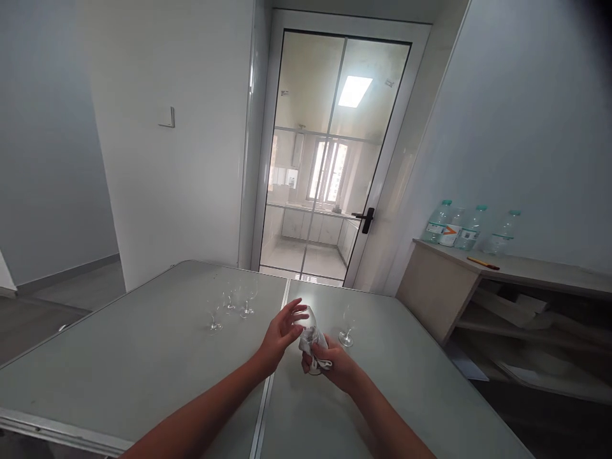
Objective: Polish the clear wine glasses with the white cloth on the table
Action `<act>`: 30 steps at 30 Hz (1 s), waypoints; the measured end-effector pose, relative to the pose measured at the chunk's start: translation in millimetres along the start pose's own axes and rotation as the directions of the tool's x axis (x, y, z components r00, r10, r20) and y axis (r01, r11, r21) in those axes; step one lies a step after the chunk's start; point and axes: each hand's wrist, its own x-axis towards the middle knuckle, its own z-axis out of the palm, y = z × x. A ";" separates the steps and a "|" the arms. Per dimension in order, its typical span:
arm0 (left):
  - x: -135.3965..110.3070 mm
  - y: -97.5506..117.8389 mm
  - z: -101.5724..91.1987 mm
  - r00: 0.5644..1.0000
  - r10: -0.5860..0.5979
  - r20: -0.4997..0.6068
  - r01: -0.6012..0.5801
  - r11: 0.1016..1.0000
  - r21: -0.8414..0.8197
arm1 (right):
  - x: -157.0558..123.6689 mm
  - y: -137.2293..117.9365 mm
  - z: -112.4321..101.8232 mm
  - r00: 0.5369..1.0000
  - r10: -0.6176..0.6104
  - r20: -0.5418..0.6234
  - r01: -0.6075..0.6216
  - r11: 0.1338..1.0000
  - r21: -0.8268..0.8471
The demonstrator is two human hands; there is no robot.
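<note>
In the head view, a clear wine glass is held up over the grey-green table, its bowl upward. My right hand grips it through a bunched white cloth, fingers wrapped round the lower bowl and stem. At the other side of the bowl, my left hand has its fingers apart and curved near the rim. Whether its fingertips touch the glass I cannot tell. To the right stands another stemmed glass. Several more stemmed glasses stand together on the left half of the table.
The table has a metal seam down its middle. At the right, a wooden shelf unit carries several plastic bottles and a yellow pen-like object. Beyond the table is a glazed door with a black handle.
</note>
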 end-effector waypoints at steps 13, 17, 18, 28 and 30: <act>4.5 -20.6 -3.9 0.991 -0.041 -0.130 0.046 0.998 0.038 | 16.0 27.8 -8.7 0.919 -0.368 -0.143 0.098 0.564 -0.820; 6.6 -20.7 -7.5 0.957 -0.007 -0.289 0.024 0.998 0.054 | 14.0 36.6 -6.3 0.880 -0.474 -0.027 0.140 0.314 -0.939; 7.2 -20.9 -8.8 0.954 0.004 -0.300 0.013 0.998 0.054 | 14.3 40.2 -5.8 0.876 -0.483 -0.004 0.137 0.257 -0.957; 1.5 -10.9 -1.0 0.996 0.084 -0.015 -0.085 0.996 -0.037 | 17.4 29.5 -5.4 0.928 -0.326 -0.180 0.084 0.654 -0.752; -1.7 -9.9 -0.3 0.997 0.049 0.064 -0.045 0.996 -0.075 | 10.4 16.6 -2.0 0.976 -0.150 -0.156 0.041 0.835 -0.549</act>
